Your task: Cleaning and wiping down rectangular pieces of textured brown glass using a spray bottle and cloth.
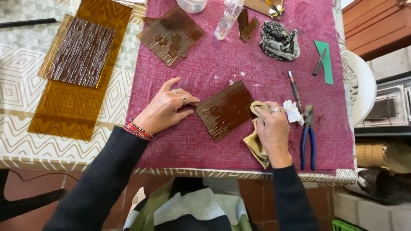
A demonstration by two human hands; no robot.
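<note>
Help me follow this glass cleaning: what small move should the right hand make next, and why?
Probably draw the tan cloth leftward across the brown ribbed glass piece. The right hand presses the cloth only at the piece's right edge, pale wet streaks show near its left part, and the left hand already steadies its left corner on the magenta mat.
</note>
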